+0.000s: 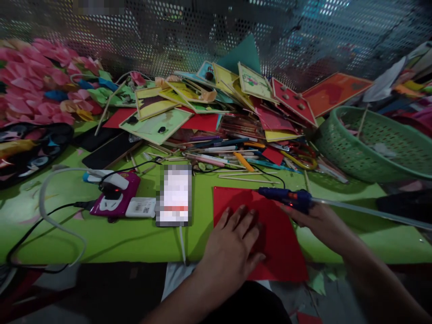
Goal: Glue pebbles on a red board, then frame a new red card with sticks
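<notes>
A red paper sheet (pixel 270 229) lies at the front edge of the green table (pixel 118 234), its near corner hanging over the edge. My left hand (pixel 232 247) rests flat on the sheet's left part, fingers stretched out. My right hand (pixel 317 218) is wrapped around a blue glue gun (pixel 286 195). The gun's nozzle points left over the sheet's top edge. A clear glue stick (pixel 367 210) juts out of the gun's back to the right.
A purple power strip (pixel 116 198) with plugs and cables and a phone (pixel 173 195) lie left of the sheet. A heap of coloured cards, pens and sticks (pixel 229 117) fills the back. A green basket (pixel 367 144) stands at right. Pink paper flowers (pixel 40 81) pile at far left.
</notes>
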